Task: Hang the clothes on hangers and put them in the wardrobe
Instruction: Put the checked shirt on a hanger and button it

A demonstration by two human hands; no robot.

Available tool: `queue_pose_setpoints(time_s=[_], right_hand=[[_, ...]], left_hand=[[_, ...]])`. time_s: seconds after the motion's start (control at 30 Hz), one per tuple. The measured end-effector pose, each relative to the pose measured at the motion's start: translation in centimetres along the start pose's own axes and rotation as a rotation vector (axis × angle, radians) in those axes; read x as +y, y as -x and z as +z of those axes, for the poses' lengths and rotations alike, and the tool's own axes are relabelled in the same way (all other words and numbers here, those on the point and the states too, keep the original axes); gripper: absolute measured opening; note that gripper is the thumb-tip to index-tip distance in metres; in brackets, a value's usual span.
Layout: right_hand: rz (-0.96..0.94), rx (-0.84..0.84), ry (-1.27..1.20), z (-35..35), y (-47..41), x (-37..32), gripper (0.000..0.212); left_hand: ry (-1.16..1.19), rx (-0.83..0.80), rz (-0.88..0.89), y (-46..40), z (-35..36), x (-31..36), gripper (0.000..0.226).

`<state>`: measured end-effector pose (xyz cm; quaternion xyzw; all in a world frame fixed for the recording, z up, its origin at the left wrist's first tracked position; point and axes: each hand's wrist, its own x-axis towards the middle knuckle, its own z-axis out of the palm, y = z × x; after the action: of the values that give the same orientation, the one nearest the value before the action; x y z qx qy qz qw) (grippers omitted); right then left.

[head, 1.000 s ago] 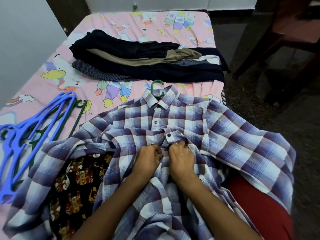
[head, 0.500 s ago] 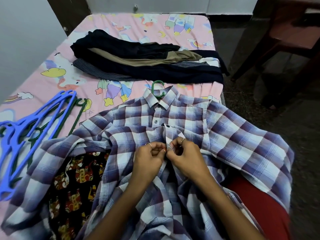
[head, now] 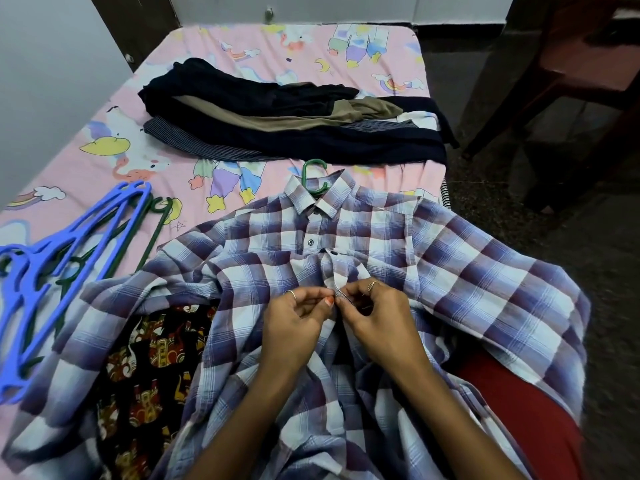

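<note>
A purple and white checked shirt [head: 450,271] lies spread on the bed, front up, with a green hanger hook [head: 313,174] sticking out of its collar. My left hand [head: 294,320] pinches the left edge of the shirt's front opening. My right hand [head: 377,313] pinches the right edge, just below the second button. The two hands meet at the placket, fingertips almost touching. A black garment with a red and yellow print [head: 149,358] lies partly under the shirt's left sleeve.
Several blue and green hangers [head: 52,271] lie at the left on the pink cartoon bedsheet [head: 242,57]. A pile of dark and tan folded clothes [head: 294,123] sits further back. A dark wooden chair [head: 571,64] stands on the floor at right.
Both hands have shifted slightly down the placket and lifted its edges; the fabric below the second button is now pinched up between the fingertips.
</note>
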<state>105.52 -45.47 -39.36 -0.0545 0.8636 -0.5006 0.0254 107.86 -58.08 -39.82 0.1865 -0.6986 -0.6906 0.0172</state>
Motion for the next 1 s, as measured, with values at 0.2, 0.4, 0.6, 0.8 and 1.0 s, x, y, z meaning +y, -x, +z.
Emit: queue_pose_setpoints(time_s=[0.2,0.4,0.6,0.8,1.0], right_hand=[[0.081,0.029,-0.122,0.0,-0.3,0.3,0.004],[0.116,0.049,-0.203,0.0,-0.4,0.9,0.004],[0.093,0.053,-0.232,-0.1,-0.3,0.9,0.024],[0.147,0.014,-0.25,0.0,-0.5,0.9,0.018],[0.166,-0.043,-0.233,0.3,-0.2,1.0,0.017]], left_hand=[[0.049,0.023,0.011,-0.1,0.7,0.3,0.021],[0.025,0.04,0.008,-0.7,1.4,0.1,0.019],[0.101,0.049,-0.055,-0.9,1.7,-0.1,0.012],[0.247,0.04,-0.146,-0.6,1.4,-0.3,0.009],[0.304,-0.027,-0.278,-0.6,0.7,-1.0,0.005]])
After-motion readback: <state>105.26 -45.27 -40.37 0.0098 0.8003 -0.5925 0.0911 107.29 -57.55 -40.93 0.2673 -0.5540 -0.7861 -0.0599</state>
